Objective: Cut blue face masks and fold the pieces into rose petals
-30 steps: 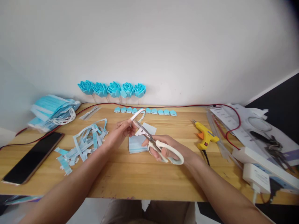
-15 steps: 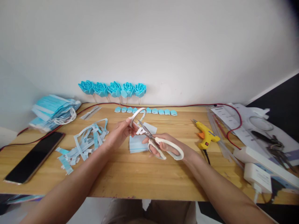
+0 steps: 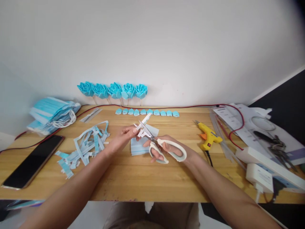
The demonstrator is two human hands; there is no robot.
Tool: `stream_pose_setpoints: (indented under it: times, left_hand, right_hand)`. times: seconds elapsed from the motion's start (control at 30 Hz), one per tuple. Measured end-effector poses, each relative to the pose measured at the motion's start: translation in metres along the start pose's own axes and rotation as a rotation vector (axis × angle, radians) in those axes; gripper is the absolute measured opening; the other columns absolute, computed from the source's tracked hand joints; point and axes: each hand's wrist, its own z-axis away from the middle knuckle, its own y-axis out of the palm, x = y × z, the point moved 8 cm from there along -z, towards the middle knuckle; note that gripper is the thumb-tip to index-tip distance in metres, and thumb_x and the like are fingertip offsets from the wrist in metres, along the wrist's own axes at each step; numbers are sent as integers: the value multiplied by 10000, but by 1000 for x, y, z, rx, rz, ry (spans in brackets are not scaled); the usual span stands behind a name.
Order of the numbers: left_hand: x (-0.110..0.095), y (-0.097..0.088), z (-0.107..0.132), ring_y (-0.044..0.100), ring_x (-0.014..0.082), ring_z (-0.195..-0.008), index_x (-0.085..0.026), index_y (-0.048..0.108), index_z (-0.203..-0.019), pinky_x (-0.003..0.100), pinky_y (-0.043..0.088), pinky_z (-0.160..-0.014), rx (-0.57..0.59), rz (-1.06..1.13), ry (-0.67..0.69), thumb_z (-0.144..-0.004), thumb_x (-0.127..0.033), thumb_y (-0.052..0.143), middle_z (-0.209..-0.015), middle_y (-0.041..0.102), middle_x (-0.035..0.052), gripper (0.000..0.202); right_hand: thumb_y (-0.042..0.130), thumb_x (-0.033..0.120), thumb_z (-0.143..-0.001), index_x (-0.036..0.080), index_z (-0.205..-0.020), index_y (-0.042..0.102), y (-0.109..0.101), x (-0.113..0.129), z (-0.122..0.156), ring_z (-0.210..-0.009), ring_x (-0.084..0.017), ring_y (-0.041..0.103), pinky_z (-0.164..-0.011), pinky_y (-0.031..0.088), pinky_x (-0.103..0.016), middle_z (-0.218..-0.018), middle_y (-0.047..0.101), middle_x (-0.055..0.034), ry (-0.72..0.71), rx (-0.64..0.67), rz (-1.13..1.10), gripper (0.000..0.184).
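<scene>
My left hand pinches a narrow white strip with faint green marks. It points up and away from the fingers. Small white pieces hang at the scissor blades; whether they join the strip I cannot tell. My right hand has its fingers through the cream handles of a pair of scissors, the blades parted and crossing by my left fingertips. Beneath the hands lies a folded pale blue and white sheet of mask fabric, partly hidden.
Behind the hands runs a row of small blue petals. Blue fabric flowers on sticks lean at the wall. On the left are masks, fabric scraps and a phone; rightward, a yellow glue gun and a power strip.
The white strip was curled into a loop above my left hand; now it is shorter and straight, with more white pieces at the blades. The view has shifted slightly.
</scene>
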Motion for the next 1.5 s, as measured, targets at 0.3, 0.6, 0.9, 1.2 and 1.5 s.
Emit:
stream_pose_setpoints:
  times: [0.3,0.6,0.9,1.2,1.5]
  left_hand:
    - [-3,2,1,492,191,-766,-150,632,-685,324,406,-732,11,17,24,-862,-505,569,-758,549,55,402]
    - [-6,1,1,490,184,-752,-148,615,-664,308,398,-727,3,-20,26,-842,-525,586,-735,534,51,418]
    - [-6,-2,3,533,192,-811,-160,682,-836,300,407,-786,-34,-63,-28,-884,-453,565,-805,605,54,319]
    - [-7,-5,2,576,249,-955,-177,720,-906,361,406,-926,-85,-25,-21,-861,-382,590,-946,680,78,247]
    - [-19,13,0,571,279,-989,-156,706,-897,403,404,-950,82,94,44,-875,-423,487,-957,655,110,345]
  right_hand:
    - [513,617,-864,98,-1189,578,1,-3,0,-568,-90,433,-740,568,-422,-692,486,13,2,18,-32,615]
    - [563,553,-868,92,-1139,626,-3,-7,2,-464,-62,393,-573,549,-308,-615,488,32,7,-38,-84,538]
    - [600,594,-823,75,-1059,671,-5,-2,2,-382,-33,358,-446,451,-214,-527,463,60,46,-140,-108,574]
    - [622,580,-814,70,-1070,665,-2,-1,1,-378,-43,397,-403,375,-195,-517,459,62,62,-151,-105,572]
    - [642,558,-809,73,-1052,669,0,1,1,-370,-29,375,-393,377,-187,-531,474,60,50,-156,-123,543]
